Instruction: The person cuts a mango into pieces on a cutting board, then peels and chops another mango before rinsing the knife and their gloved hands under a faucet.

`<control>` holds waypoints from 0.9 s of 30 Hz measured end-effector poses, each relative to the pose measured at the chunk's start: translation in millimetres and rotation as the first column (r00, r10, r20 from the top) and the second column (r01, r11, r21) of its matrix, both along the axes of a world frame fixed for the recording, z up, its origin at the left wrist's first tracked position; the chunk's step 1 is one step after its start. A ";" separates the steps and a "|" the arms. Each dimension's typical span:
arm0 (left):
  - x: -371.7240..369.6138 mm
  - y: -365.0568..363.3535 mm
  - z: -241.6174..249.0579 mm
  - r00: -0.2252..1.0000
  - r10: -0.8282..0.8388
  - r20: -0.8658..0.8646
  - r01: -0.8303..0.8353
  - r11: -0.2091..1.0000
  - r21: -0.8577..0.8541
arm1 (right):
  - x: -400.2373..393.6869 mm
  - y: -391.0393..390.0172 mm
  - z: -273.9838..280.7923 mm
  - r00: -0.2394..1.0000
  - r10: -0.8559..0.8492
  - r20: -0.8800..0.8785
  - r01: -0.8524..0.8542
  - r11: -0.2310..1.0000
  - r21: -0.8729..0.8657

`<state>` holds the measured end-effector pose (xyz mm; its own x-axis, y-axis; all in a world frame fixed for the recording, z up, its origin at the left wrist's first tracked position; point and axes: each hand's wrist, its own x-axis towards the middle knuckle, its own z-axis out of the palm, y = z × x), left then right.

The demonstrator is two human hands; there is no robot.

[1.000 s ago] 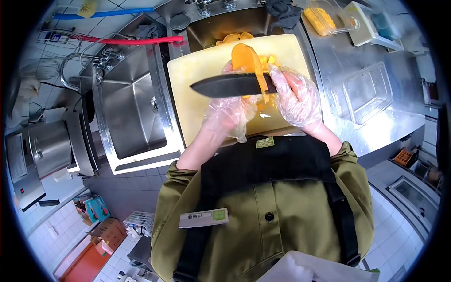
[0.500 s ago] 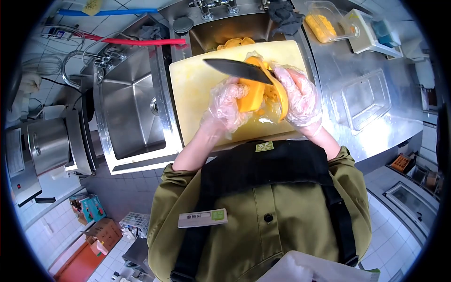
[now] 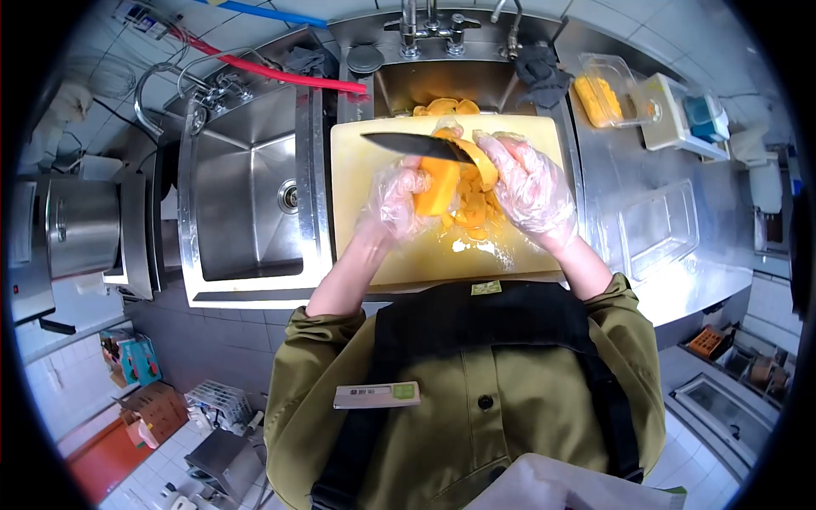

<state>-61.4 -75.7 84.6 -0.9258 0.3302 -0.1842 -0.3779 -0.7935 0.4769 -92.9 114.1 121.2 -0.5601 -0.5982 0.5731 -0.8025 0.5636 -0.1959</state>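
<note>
My left hand (image 3: pixel 396 201), in a clear plastic glove, is closed around a peeled orange-yellow mango (image 3: pixel 436 192). In my gloved right hand (image 3: pixel 537 189) is a large knife (image 3: pixel 410 144), its dark blade pointing left across the top of the mango; the handle is hidden by the fingers. A curved strip of peel (image 3: pixel 484 167) hangs between the blade and my right hand. Beneath both hands, a heap of mango peelings (image 3: pixel 473 219) lies on the pale yellow cutting board (image 3: pixel 365 255), with wet patches near it.
Behind the board, orange pieces (image 3: pixel 444 107) lie in a sink under a faucet (image 3: pixel 432 38). A second steel sink (image 3: pixel 246 212) is at left. On the right counter are a tub of yellow fruit pieces (image 3: pixel 597 100), a clear container (image 3: pixel 659 229) and a white holder (image 3: pixel 671 106).
The peel strip that hung long beside my right hand is now shorter and curls higher. More peelings show on the board. The whole view has shifted slightly.
</note>
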 end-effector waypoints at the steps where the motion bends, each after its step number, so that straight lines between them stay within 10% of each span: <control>1: 0.7 -5.6 -7.1 1.000 -0.016 -0.022 0.016 1.000 -0.019 | -0.1 -2.8 2.6 1.000 0.002 0.001 -0.002 1.000 0.017; 7: 2.2 -35.5 -15.9 1.000 -0.015 0.021 0.020 0.969 -0.248 | -11.1 -19.5 7.6 0.993 0.093 0.072 -0.095 0.995 0.029; 21: -19.5 -48.2 18.7 0.984 -0.075 0.161 0.084 0.995 -0.050 | -46.4 -25.4 20.3 0.959 0.279 0.052 -0.282 0.958 0.060; 27: -24.2 -61.7 6.5 0.843 -0.229 -0.486 -0.033 0.881 -0.473 | -52.0 -31.5 19.6 0.939 0.338 0.056 -0.339 0.941 0.001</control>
